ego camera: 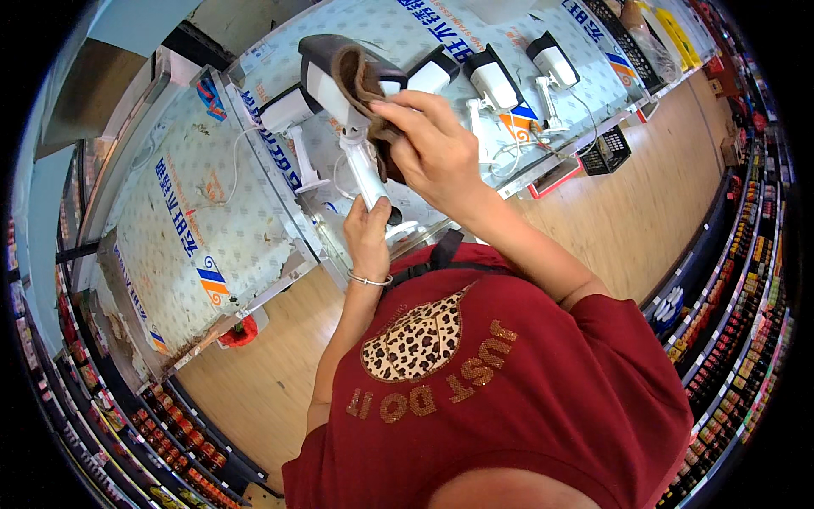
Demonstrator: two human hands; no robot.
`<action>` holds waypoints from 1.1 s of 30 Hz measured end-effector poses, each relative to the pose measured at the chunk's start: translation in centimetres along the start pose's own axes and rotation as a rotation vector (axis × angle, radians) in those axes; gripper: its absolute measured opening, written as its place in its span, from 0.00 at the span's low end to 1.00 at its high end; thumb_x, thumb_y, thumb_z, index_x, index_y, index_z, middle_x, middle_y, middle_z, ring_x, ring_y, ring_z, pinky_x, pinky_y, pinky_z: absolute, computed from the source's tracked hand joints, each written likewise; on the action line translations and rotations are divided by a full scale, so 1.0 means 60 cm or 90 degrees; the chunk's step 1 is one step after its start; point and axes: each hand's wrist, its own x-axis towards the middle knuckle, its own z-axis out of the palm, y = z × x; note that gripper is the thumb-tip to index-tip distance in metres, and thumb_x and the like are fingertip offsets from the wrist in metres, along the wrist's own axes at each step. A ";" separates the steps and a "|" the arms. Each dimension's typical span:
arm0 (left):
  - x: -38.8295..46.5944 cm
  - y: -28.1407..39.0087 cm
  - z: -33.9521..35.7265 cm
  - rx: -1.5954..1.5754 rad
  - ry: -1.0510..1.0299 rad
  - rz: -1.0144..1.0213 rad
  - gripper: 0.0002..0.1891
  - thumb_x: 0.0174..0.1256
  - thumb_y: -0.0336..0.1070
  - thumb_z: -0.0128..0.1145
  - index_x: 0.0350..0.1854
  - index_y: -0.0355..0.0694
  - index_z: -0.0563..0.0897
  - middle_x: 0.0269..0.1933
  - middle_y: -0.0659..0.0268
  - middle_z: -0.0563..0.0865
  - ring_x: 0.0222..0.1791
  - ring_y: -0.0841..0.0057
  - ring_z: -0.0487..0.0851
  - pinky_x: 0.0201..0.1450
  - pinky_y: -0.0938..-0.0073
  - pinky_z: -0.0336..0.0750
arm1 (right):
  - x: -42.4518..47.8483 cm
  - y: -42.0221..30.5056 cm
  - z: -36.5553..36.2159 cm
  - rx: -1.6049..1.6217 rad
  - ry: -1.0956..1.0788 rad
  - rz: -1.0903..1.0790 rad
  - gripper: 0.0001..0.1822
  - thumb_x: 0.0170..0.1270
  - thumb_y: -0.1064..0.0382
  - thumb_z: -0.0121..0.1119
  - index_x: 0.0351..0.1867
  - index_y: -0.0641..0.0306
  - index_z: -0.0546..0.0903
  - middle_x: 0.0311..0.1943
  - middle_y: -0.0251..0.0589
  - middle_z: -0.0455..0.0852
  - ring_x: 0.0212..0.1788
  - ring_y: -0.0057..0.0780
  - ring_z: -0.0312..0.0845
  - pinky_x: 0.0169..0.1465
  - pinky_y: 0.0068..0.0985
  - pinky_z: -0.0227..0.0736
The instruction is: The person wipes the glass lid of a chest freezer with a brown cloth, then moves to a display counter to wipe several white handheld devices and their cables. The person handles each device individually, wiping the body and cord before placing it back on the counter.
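Observation:
My left hand (369, 232) grips the white mounting bracket (364, 167) of a security camera (321, 79) with a dark hood, lifted over the table. In my right hand (435, 149) is a brown cloth (356, 79), pressed against the camera's front and side. The cloth and fingers hide part of the camera body. Just left of it, another white security camera (286, 111) stands on its own bracket. To the right are several more: one partly behind the cloth (434, 71), one near the middle (495, 83) and one farther right (554, 62).
Film with printed writing covers the metal table (191, 191). White cables (512, 159) trail among the cameras. A black plastic basket (607, 151) sits on the floor to the right, near a red-edged box (554, 181). Stocked shelves (731, 305) line both sides.

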 end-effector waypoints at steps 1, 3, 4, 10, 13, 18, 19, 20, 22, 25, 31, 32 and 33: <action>-0.006 0.011 0.010 -0.016 -0.001 -0.009 0.07 0.61 0.32 0.50 0.35 0.33 0.75 0.26 0.72 0.74 0.24 0.87 0.69 0.25 0.86 0.64 | -0.001 0.009 0.016 -0.019 0.022 -0.027 0.17 0.45 0.73 0.56 0.41 0.59 0.80 0.39 0.37 0.79 0.34 0.32 0.79 0.33 0.24 0.75; -0.008 0.016 0.011 -0.032 -0.017 -0.016 0.07 0.61 0.32 0.49 0.35 0.33 0.75 0.26 0.72 0.74 0.24 0.88 0.69 0.25 0.86 0.64 | -0.009 0.009 0.029 -0.052 -0.005 -0.026 0.18 0.45 0.73 0.57 0.41 0.58 0.79 0.39 0.35 0.79 0.34 0.32 0.78 0.32 0.23 0.75; -0.009 0.012 0.005 -0.036 -0.029 -0.015 0.07 0.61 0.32 0.49 0.35 0.33 0.75 0.26 0.72 0.74 0.24 0.88 0.69 0.25 0.86 0.65 | -0.013 0.005 0.030 -0.061 -0.016 -0.031 0.18 0.45 0.72 0.58 0.41 0.58 0.79 0.39 0.35 0.79 0.34 0.32 0.78 0.32 0.24 0.74; -0.013 0.002 -0.007 -0.061 -0.015 -0.008 0.09 0.61 0.34 0.49 0.37 0.33 0.75 0.27 0.71 0.75 0.24 0.87 0.72 0.24 0.84 0.70 | -0.045 -0.017 0.032 -0.089 -0.197 0.094 0.17 0.47 0.71 0.56 0.42 0.57 0.79 0.39 0.37 0.79 0.34 0.34 0.78 0.34 0.27 0.75; -0.017 0.004 -0.013 -0.091 -0.021 -0.007 0.11 0.60 0.37 0.49 0.38 0.32 0.74 0.26 0.68 0.76 0.23 0.83 0.75 0.22 0.82 0.72 | -0.090 -0.001 0.025 -0.063 -0.364 0.233 0.15 0.49 0.72 0.53 0.41 0.59 0.79 0.38 0.38 0.81 0.34 0.34 0.80 0.36 0.26 0.75; -0.019 0.027 -0.027 -0.120 -0.045 -0.013 0.16 0.61 0.42 0.48 0.39 0.32 0.73 0.22 0.60 0.76 0.19 0.74 0.76 0.22 0.74 0.74 | -0.117 0.051 -0.037 0.348 -0.199 0.470 0.13 0.51 0.72 0.47 0.39 0.68 0.78 0.32 0.38 0.82 0.37 0.22 0.76 0.42 0.21 0.70; -0.020 0.025 -0.028 -0.145 -0.052 -0.011 0.15 0.61 0.41 0.49 0.39 0.32 0.74 0.22 0.62 0.76 0.19 0.75 0.76 0.21 0.75 0.74 | -0.115 0.061 -0.049 0.434 -0.123 0.538 0.13 0.51 0.72 0.47 0.39 0.70 0.77 0.33 0.34 0.81 0.37 0.20 0.74 0.44 0.20 0.69; -0.021 0.022 -0.029 -0.169 -0.058 -0.008 0.14 0.60 0.40 0.49 0.39 0.31 0.74 0.23 0.63 0.76 0.19 0.76 0.77 0.20 0.76 0.74 | -0.109 0.069 -0.054 0.507 -0.036 0.546 0.13 0.51 0.72 0.47 0.39 0.70 0.77 0.33 0.35 0.80 0.37 0.21 0.74 0.44 0.20 0.69; -0.022 0.021 -0.031 -0.204 -0.077 -0.010 0.14 0.60 0.39 0.50 0.39 0.31 0.74 0.24 0.64 0.78 0.20 0.78 0.78 0.20 0.76 0.75 | -0.084 0.068 -0.057 0.637 0.090 0.593 0.13 0.52 0.73 0.47 0.40 0.70 0.76 0.35 0.35 0.80 0.37 0.21 0.75 0.45 0.19 0.69; -0.024 0.019 -0.023 -0.183 -0.074 -0.024 0.13 0.60 0.38 0.50 0.38 0.31 0.75 0.25 0.64 0.78 0.20 0.78 0.78 0.20 0.76 0.76 | -0.066 0.061 -0.020 0.657 0.065 0.594 0.16 0.52 0.74 0.48 0.45 0.69 0.76 0.38 0.36 0.80 0.40 0.22 0.75 0.47 0.19 0.70; -0.020 0.020 -0.012 -0.138 -0.097 -0.015 0.12 0.60 0.38 0.48 0.37 0.33 0.73 0.23 0.63 0.77 0.19 0.77 0.76 0.21 0.76 0.75 | -0.069 -0.005 0.042 0.500 -0.014 0.429 0.15 0.59 0.73 0.49 0.48 0.69 0.76 0.41 0.37 0.81 0.43 0.18 0.73 0.48 0.18 0.68; -0.020 0.025 -0.015 -0.101 -0.092 -0.014 0.12 0.60 0.39 0.47 0.37 0.33 0.72 0.22 0.61 0.77 0.18 0.75 0.76 0.22 0.74 0.75 | -0.067 -0.004 0.042 0.504 -0.032 0.441 0.15 0.59 0.73 0.49 0.48 0.69 0.76 0.42 0.37 0.81 0.43 0.18 0.73 0.48 0.18 0.68; -0.018 0.029 -0.019 -0.064 -0.088 -0.012 0.12 0.60 0.39 0.46 0.37 0.33 0.71 0.21 0.58 0.76 0.17 0.72 0.75 0.22 0.73 0.74 | -0.066 -0.002 0.041 0.507 -0.050 0.454 0.15 0.59 0.73 0.49 0.48 0.69 0.76 0.42 0.37 0.81 0.43 0.18 0.73 0.48 0.18 0.68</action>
